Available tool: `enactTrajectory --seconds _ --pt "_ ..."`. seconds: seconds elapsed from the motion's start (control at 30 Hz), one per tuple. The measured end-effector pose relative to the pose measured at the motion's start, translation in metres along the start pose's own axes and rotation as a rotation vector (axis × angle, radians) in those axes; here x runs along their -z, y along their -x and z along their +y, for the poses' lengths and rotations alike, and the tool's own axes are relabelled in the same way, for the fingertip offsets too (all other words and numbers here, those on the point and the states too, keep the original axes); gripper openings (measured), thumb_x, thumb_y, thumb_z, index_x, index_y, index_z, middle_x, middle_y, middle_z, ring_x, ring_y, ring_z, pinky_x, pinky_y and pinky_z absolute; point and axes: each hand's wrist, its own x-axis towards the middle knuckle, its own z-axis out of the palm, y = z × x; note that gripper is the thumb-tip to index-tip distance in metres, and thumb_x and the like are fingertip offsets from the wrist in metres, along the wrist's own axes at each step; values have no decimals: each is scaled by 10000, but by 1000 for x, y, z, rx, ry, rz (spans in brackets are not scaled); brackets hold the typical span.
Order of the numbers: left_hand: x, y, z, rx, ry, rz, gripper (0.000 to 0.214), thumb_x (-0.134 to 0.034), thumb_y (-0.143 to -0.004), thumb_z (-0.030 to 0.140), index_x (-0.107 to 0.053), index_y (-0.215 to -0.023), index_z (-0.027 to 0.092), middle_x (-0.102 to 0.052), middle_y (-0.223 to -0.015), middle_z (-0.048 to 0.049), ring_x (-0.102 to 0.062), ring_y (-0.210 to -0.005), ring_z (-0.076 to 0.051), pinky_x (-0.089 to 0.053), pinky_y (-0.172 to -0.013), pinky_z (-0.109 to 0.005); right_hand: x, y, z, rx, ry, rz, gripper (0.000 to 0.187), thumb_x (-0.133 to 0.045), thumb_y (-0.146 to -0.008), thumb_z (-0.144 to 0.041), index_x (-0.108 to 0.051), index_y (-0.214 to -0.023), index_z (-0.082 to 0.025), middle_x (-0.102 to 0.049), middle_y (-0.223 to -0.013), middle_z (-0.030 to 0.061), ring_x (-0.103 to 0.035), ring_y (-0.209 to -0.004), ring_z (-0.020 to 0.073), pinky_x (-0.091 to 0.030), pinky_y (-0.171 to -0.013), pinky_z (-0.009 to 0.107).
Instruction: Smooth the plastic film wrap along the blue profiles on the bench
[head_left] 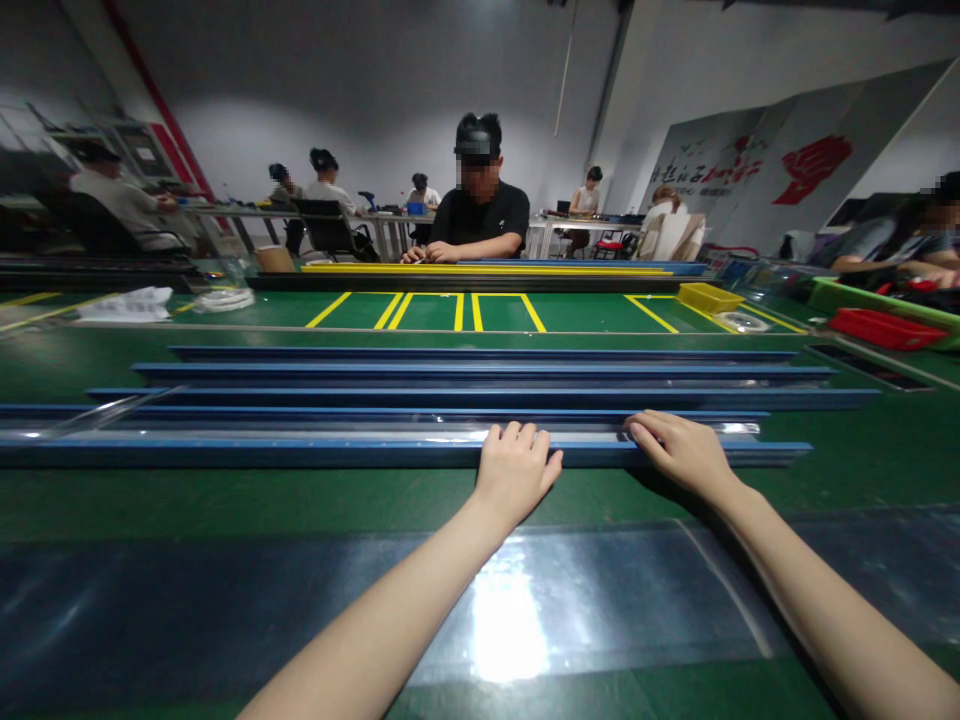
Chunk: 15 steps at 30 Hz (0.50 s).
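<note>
Across the green table lies a long blue channel rail [300, 455], with a clear plastic strip [442, 432] along its inside. My left hand [517, 465] grips the rail's near wall near the middle, its fingers bent over the top edge and its thumb out to the right. Farther right, my right hand [682, 455] reaches over the same rail. Its fingers are together and bent, with the tips down by the strip; what they hold is hidden. At the left, a raised end of clear film [112, 408] crosses the rails at a slant.
Behind lie several parallel blue rails [487, 372]. A wide clear plastic sheet [300, 590] covers the table under my forearms. Farther off are yellow strips [480, 270], a yellow tray [709, 297], a red tray [889, 328] and a phone-like dark panel [870, 367]. A person [480, 215] sits opposite.
</note>
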Motion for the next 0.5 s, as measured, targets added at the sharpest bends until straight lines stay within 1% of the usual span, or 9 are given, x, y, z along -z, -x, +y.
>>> enactTrajectory --seconds 0.1,0.2,0.3,0.4,0.5 --pt "0 0 0 3 -9 -2 240 -419 -847 349 -569 -803 168 -619 -832 -57 -527 -808 -204 -330 -669 -344 0 0 0 2 6 7 379 -262 -890 -375 -608 -823 -233 -656 -839 14 -598 -759 158 -360 -557 239" --pt "1 -1 0 4 -16 -6 243 -417 -846 352 -569 -797 168 -615 -817 -54 -525 -792 -204 -326 -661 -343 0 0 -4 -17 -11 81 360 -289 -881 -356 -612 -800 -220 -662 -812 26 -598 -730 162 -361 -564 247" --pt "2 0 1 3 -19 -4 242 -420 -843 351 -569 -786 168 -610 -796 -51 -521 -779 -205 -324 -657 -346 2 -1 -15 -26 -91 152 332 -315 -875 -339 -608 -787 -209 -663 -801 37 -595 -729 163 -376 -596 250" --pt "2 0 1 2 -26 1 239 -424 -840 351 -569 -789 167 -606 -785 -53 -519 -774 -208 -324 -657 -350 7 -3 -34 54 -203 126 312 -336 -875 -359 -591 -795 -200 -646 -773 42 -581 -720 154 -391 -629 245" --pt "2 0 1 0 -27 1 234 -428 -838 348 -569 -799 166 -605 -791 -54 -519 -776 -209 -326 -660 -352 11 -5 -52 173 -259 68 282 -380 -864 -397 -580 -862 -197 -633 -815 54 -561 -761 160 -401 -672 251"
